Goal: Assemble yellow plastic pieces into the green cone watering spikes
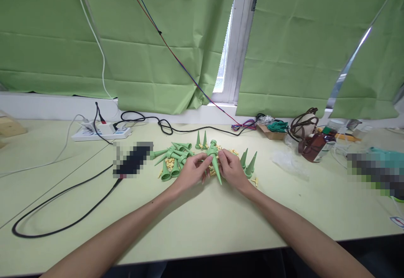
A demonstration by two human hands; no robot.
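The bare near part of the counter (227, 227) comes first, so there is room for the hands to work. Just past it, the left hand (193, 172) has its thumb and fingers closed on a green spike (216, 170). The spike is up off the counter, between the two hands. Its thin tip points back to the person and its fat end points away, maybe so the fat end is easy to get at. The right hand (232, 168) is curled in tight at the spike's other side, perhaps to keep it from wobbling. I cannot tell if its fingers pinch the spike or some small bit.

To the left is a messy heap of green cones (181, 156), with yellow bits (169, 163) around them. They are near the hands, I think so they are quick to grab. To the right, two pointy spikes (251, 167) stand up on the counter, and two back spikes (198, 142) stand behind the left hand. Their wide ends are down, which likely stops them from tipping over.

Farther back, a brown bottle (315, 146) leans over on the right. A white power strip (101, 134) sits far left, near the wall, maybe to keep it out of the way. Green curtains (151, 59) hang behind it all.
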